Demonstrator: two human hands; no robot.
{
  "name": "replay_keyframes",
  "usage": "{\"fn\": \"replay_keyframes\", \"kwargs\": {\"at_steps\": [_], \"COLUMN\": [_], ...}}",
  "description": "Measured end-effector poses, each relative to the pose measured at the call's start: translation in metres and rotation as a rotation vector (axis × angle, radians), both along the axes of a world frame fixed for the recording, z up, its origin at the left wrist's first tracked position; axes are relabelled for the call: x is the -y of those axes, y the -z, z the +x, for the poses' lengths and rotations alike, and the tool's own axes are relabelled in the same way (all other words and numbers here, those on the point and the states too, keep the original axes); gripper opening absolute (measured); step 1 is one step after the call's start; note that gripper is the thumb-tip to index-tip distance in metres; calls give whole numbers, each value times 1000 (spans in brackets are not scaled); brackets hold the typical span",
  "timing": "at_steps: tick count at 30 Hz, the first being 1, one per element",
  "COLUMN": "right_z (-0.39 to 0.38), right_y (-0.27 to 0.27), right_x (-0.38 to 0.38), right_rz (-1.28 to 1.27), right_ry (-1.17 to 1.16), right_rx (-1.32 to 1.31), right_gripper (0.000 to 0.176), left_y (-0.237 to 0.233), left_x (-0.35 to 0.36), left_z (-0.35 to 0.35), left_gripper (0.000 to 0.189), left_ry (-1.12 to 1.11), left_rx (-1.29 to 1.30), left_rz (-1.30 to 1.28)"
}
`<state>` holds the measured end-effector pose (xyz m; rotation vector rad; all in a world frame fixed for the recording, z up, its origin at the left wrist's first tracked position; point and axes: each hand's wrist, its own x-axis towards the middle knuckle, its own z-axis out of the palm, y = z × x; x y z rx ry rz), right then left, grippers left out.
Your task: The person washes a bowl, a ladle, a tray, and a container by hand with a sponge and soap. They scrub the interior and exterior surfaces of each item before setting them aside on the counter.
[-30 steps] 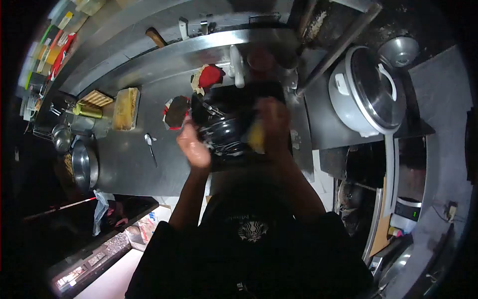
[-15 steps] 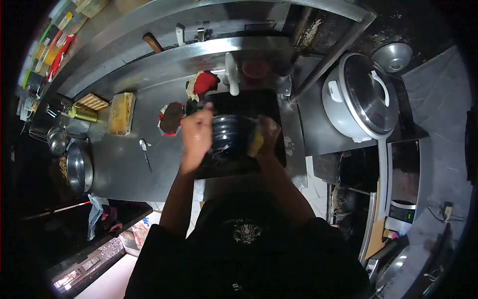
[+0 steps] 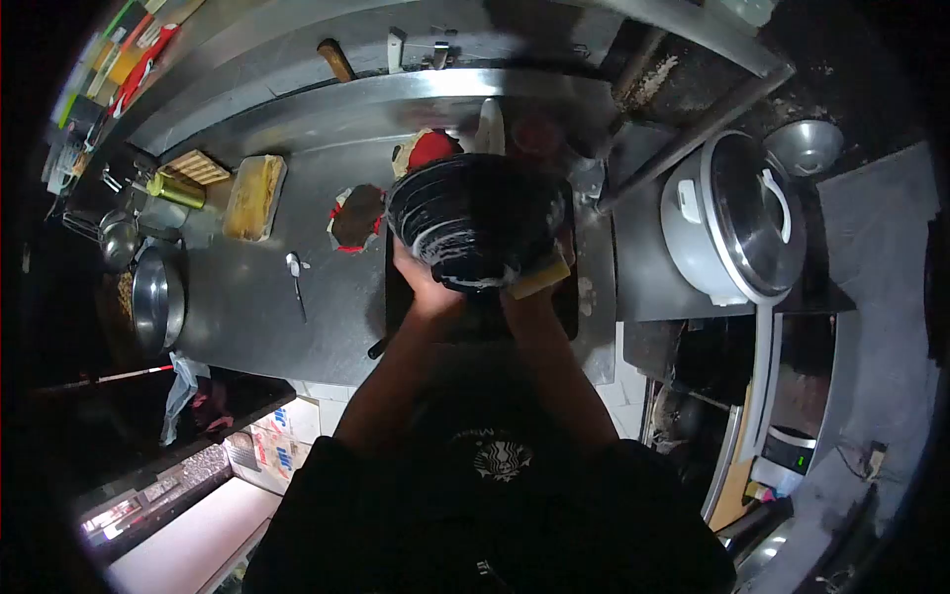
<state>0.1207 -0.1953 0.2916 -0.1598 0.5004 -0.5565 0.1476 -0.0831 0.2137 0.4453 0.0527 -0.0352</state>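
A black ridged bowl (image 3: 475, 213) with streaks of white suds is tilted above the dark sink basin (image 3: 396, 287). My left hand (image 3: 426, 285) grips the bowl's left side, its fingers partly hidden behind it. On the other side, my right hand (image 3: 522, 305) presses a yellow sponge (image 3: 542, 279) against the bowl's lower right; most of those fingers are in shadow. Behind the bowl stands a pale faucet (image 3: 490, 129). A red cloth (image 3: 432, 148) lies by the sink, and a brown scrubbing pad (image 3: 358, 216) with red edging rests to its left.
On the steel counter (image 3: 247, 307) are a spoon (image 3: 297, 282), a yellowish rectangular tray (image 3: 255, 198) and a green can (image 3: 176, 190). A metal basin (image 3: 158, 302) sits at the far left. To the right stands a large lidded cooker (image 3: 737, 218), beside a slanting metal post (image 3: 693, 139).
The bowl has come up from the sink and its ridged side now shows more clearly. My left hand has shifted lower along its side. The view has shifted slightly.
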Motion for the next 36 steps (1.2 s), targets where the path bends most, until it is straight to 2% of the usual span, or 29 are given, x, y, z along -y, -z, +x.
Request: {"fn": "replay_keyframes", "kwargs": {"at_steps": [1, 3, 4, 5, 6, 9, 12, 13, 15, 17, 19, 20, 22, 24, 26, 27, 30, 33, 35, 36], "right_z": [-1, -13, -21, -36, -51, -93, -108, -106, -90, -74, -66, -72, -70, -67, -76, -79, -70, -42, -47, -46], "right_y": [16, 93, 123, 141, 159, 175, 162, 156, 143, 130, 90, 75, 42, 16, 51, 71, 102, 106, 89, 82], "right_x": [7, 38, 50, 57, 65, 75, 79, 81, 71, 43, 6, -13, -31, -40, -38, -38, -62, -69, -62, -61], "right_rz": [-197, -594, -737, -837, -922, -1047, -1217, -1331, -1628, -2047, -2483, -2551, -2512, -2264, -2172, -2128, -1799, -2322, -2348, -2340], "right_ry": [-61, -191, -213, -233, -255, -375, -496, -532, -554, -505, -481, -555, -836, -1254, -1341, -1378, -1252, -867, -1308, -1527], "right_rx": [-30, -93, -148, -217, -295, -425, -412, -346, -140, 88, 97, -71, -236, -239, -167, -138, 125, -21, -63, -87], "right_gripper": [31, 30, 29, 28, 27, 28, 32, 34, 39, 44, 45, 45, 45, 46, 42, 40, 40, 38, 35, 33], "left_y": [43, 62, 45, -8, -65, -37, -32, -33, -42, -22, -19, -28, -28, -6, 32, 37, 32, -9, 7, 13], "left_x": [0, -5, -11, -9, -7, -40, -59, -62, -72, -89, -94, -90, -94, -106, -111, -113, -116, -113, -131, -136], "left_z": [0, -17, -33, -35, -37, -59, -59, -61, -66, -72, -79, -81, -85, -94, -99, -103, -119, -120, -108, -105], "left_gripper": [40, 47, 52, 60, 67, 64, 60, 57, 53, 46, 41, 39, 35, 33, 39, 42, 51, 50, 48, 48], "left_ry": [2, 62, 123, 391, 489, 709, 736, 733, 728, 764, 729, 672, 546, 425, 355, 355, 410, 218, 135, 106], "left_rx": [62, 175, 228, -59, -478, -272, -269, -296, -359, -460, -573, -635, -677, -654, -692, -670, -530, -580, -500, -474], "left_rz": [26, 443, 834, 302, -224, -266, -266, -196, -50, 122, 238, 266, 270, 235, 224, 228, 254, 62, -2, 45]}}
